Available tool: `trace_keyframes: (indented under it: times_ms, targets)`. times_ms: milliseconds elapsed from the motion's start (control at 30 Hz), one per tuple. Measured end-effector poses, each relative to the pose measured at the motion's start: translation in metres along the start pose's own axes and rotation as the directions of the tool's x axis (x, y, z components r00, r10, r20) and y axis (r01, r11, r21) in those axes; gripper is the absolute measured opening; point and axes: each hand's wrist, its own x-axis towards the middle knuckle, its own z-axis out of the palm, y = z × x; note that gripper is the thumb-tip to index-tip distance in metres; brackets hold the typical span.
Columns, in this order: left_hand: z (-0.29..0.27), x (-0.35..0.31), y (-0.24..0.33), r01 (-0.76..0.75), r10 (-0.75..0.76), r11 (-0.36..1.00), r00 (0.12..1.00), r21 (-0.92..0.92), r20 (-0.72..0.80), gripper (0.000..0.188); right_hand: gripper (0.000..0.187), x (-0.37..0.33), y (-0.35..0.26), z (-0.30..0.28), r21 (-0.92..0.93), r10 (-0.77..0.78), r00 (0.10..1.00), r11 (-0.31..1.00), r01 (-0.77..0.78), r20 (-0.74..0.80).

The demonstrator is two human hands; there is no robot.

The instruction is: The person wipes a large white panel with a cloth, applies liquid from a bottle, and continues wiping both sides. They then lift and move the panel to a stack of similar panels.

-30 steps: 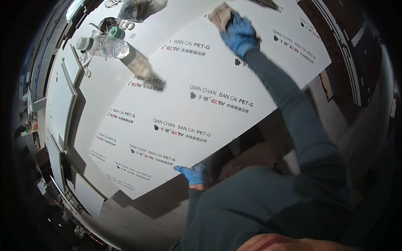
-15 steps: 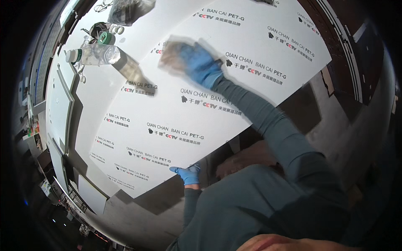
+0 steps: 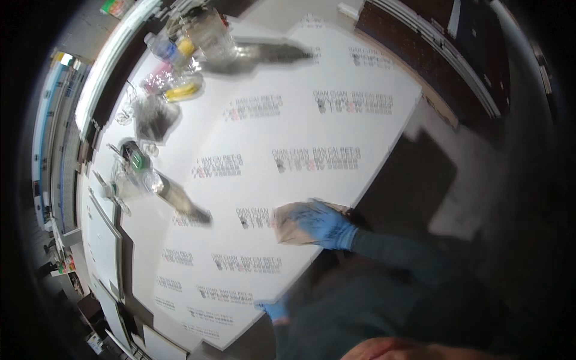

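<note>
The right hand wears a blue glove. It lies flat on a tan cloth and presses it down on a big white board. The fingers are spread over the cloth, not curled around it. The cloth sticks out from under the hand, on the side away from the sleeve. Both sit close to the near edge of the board.

The left hand wears a blue glove too. It is lower down, nearer the person's body than the right hand. It touches the near edge of the board. The picture is blurry there, so I cannot tell if its fingers are closed on the edge or just resting.

The board has rows of dark print on it. Far beyond the right hand, at the other side of the board, stand some things. There is a clear plastic bottle with a green round thing just beside it. Farther off still are a clear jar and something yellow. All of these are well apart from both hands.
</note>
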Motion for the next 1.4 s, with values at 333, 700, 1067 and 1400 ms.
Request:
trace_keyframes:
  times_ms: [333, 700, 1067, 1400]
  targets:
    - [0.051, 0.007, -0.033, 0.111, -0.054, 0.98, 0.948, -0.165, 0.313, 0.108, 0.083, 0.133, 0.091, -0.34, -0.802, -0.264, 0.758, 0.242, -0.546, -0.596]
    - [-0.057, 0.011, 0.028, -0.492, 0.139, 0.658, 0.823, 0.569, 0.551, 0.107, 0.031, -0.022, -0.149, 0.187, -0.047, -0.399, 0.78, 0.877, 0.478, 0.482]
    - [-0.237, 0.009, 0.319, -0.327, 0.313, 0.942, 0.937, -0.074, -0.152, 0.072, 0.067, 0.075, -0.044, 0.126, -0.949, -0.33, 0.927, 0.308, -0.074, -0.179]
    - [-0.247, 0.011, 0.355, -0.378, 0.377, 0.917, 0.926, -0.128, -0.036, 0.057, 0.091, 0.217, -0.143, 0.413, -0.882, -0.424, 0.905, 0.429, 0.193, -0.008]
